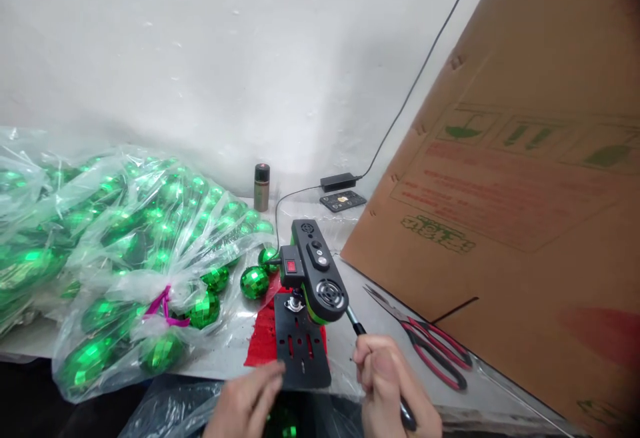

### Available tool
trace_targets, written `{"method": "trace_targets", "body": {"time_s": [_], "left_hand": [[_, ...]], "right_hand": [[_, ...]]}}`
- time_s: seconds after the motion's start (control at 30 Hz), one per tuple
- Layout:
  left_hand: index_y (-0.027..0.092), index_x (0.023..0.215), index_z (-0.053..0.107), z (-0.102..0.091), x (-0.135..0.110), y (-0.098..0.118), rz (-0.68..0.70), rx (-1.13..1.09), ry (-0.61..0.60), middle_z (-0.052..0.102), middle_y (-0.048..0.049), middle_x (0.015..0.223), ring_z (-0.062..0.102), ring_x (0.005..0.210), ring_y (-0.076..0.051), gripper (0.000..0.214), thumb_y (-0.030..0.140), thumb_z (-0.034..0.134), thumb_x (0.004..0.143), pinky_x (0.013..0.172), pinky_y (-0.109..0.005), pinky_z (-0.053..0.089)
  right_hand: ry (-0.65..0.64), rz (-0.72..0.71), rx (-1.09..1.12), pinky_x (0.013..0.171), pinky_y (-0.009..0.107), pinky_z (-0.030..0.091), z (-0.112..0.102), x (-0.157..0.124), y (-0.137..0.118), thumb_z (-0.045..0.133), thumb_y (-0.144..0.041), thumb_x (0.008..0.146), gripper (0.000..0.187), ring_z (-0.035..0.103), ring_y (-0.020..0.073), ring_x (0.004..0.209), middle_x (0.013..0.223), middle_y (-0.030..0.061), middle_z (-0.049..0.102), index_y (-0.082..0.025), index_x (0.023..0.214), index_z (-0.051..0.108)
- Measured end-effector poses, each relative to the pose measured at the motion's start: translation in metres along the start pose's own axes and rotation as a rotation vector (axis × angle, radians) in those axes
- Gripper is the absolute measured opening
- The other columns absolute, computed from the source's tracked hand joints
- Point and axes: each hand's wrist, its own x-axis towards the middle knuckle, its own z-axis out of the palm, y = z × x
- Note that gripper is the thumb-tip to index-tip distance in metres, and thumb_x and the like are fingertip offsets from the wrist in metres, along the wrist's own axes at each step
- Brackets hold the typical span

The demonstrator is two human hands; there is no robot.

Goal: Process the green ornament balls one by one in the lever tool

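Observation:
In the head view, a small black machine (320,271) with a red rocker switch and round vents stands on a slotted black base plate (303,371). My right hand (390,385) is wrapped around the black grip of its metal lever (356,321), at the machine's right. My left hand (247,395) is by the plate's lower left corner with fingers stretched out; whether they touch it I cannot tell. Below the plate's front edge a shiny green ball (289,431) shows in part. A faceted green ball (255,283) lies left of the machine, beside another one (269,259).
Clear plastic bags of green balls (150,225), one tied with a purple ribbon (161,305), fill the left. A red cloth (263,338) lies under the plate. Red-handled scissors (430,341) and a large cardboard box (525,211) are right. A can (261,188), power adapter (340,182) and phone (343,201) stand behind.

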Motion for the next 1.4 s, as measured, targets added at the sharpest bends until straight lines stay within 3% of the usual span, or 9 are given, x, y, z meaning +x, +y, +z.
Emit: {"method": "trace_targets", "body": {"time_s": [0.1, 0.23, 0.33, 0.47, 0.63, 0.73, 0.9, 1.17, 1.4], "left_hand": [[0.029, 0.139, 0.081, -0.043, 0.083, 0.007, 0.055, 0.077, 0.226, 0.086, -0.0149, 0.137, 0.084, 0.126, -0.034, 0.039, 0.044, 0.059, 0.111, 0.118, -0.051, 0.065], [0.022, 0.124, 0.082, -0.062, 0.166, 0.0, -0.15, 0.094, 0.094, 0.078, -0.0248, 0.144, 0.069, 0.143, -0.054, 0.058, 0.037, 0.095, 0.07, 0.126, -0.079, 0.048], [0.021, 0.119, 0.081, -0.054, 0.183, -0.013, -0.215, 0.034, 0.065, 0.077, -0.0233, 0.138, 0.074, 0.134, -0.053, 0.071, 0.033, 0.103, 0.052, 0.122, -0.075, 0.053], [0.021, 0.136, 0.071, -0.05, 0.165, -0.013, -0.297, -0.076, 0.16, 0.07, -0.0189, 0.148, 0.075, 0.134, -0.042, 0.078, 0.054, 0.095, 0.069, 0.123, -0.063, 0.057], [0.02, 0.136, 0.069, -0.047, 0.115, 0.01, -0.665, -1.006, 0.257, 0.082, -0.0152, 0.133, 0.083, 0.117, -0.033, 0.067, 0.07, 0.081, 0.092, 0.105, -0.054, 0.07], [0.021, 0.127, 0.075, -0.033, 0.085, 0.018, -0.774, -1.194, 0.208, 0.085, -0.0159, 0.128, 0.082, 0.125, -0.037, 0.067, 0.074, 0.085, 0.087, 0.107, -0.057, 0.07], [0.023, 0.133, 0.075, -0.004, 0.058, 0.021, -0.735, -1.057, 0.15, 0.083, -0.0167, 0.138, 0.077, 0.137, -0.043, 0.08, 0.07, 0.097, 0.073, 0.117, -0.064, 0.064], [0.023, 0.148, 0.065, 0.033, 0.057, 0.007, -0.405, -0.293, 0.174, 0.074, -0.0184, 0.157, 0.066, 0.152, -0.045, 0.082, 0.064, 0.087, 0.08, 0.133, -0.064, 0.049], [0.025, 0.156, 0.059, 0.041, 0.051, -0.008, -0.32, -0.129, 0.124, 0.07, -0.0194, 0.163, 0.066, 0.153, -0.043, 0.079, 0.056, 0.083, 0.088, 0.131, -0.067, 0.049]], "right_hand": [[0.0, -0.018, -0.01, 0.048, 0.024, 0.039, 0.002, 0.0, 0.0, 0.06, -0.014, 0.114, 0.042, 0.058, 0.0117, 0.057, 0.067, -0.0003, 0.061, -0.021, 0.072, 0.058], [-0.022, -0.068, -0.033, 0.049, 0.024, 0.039, 0.003, 0.003, -0.002, 0.057, -0.012, 0.113, 0.041, 0.059, 0.0118, 0.058, 0.066, -0.0017, 0.059, -0.022, 0.073, 0.057], [-0.036, -0.08, -0.058, 0.049, 0.024, 0.039, 0.002, 0.005, -0.004, 0.056, -0.012, 0.113, 0.041, 0.059, 0.0121, 0.057, 0.066, -0.0014, 0.059, -0.022, 0.073, 0.057], [-0.045, -0.091, -0.063, 0.051, 0.025, 0.04, 0.002, 0.006, -0.004, 0.057, -0.014, 0.115, 0.042, 0.061, 0.0131, 0.059, 0.062, -0.0028, 0.055, -0.022, 0.073, 0.053], [-0.013, -0.082, -0.036, 0.053, 0.025, 0.04, 0.006, 0.008, -0.008, 0.056, -0.01, 0.114, 0.042, 0.059, 0.0112, 0.06, 0.064, -0.0035, 0.053, -0.022, 0.074, 0.052], [0.016, -0.017, -0.035, 0.054, 0.026, 0.039, 0.009, 0.012, -0.013, 0.056, -0.011, 0.114, 0.043, 0.058, 0.0117, 0.061, 0.065, -0.003, 0.053, -0.022, 0.073, 0.052], [-0.005, -0.027, -0.051, 0.053, 0.026, 0.038, 0.01, 0.018, -0.018, 0.056, -0.009, 0.113, 0.043, 0.058, 0.0121, 0.061, 0.065, -0.0034, 0.051, -0.022, 0.073, 0.053], [-0.064, -0.071, -0.089, 0.055, 0.026, 0.043, 0.006, 0.021, -0.02, 0.051, -0.004, 0.112, 0.038, 0.059, 0.0115, 0.062, 0.069, -0.0029, 0.054, -0.022, 0.079, 0.055], [-0.088, -0.068, -0.074, 0.052, 0.025, 0.04, 0.004, 0.019, -0.019, 0.051, -0.003, 0.112, 0.034, 0.061, 0.0113, 0.062, 0.071, -0.0022, 0.058, -0.023, 0.084, 0.056]]}}
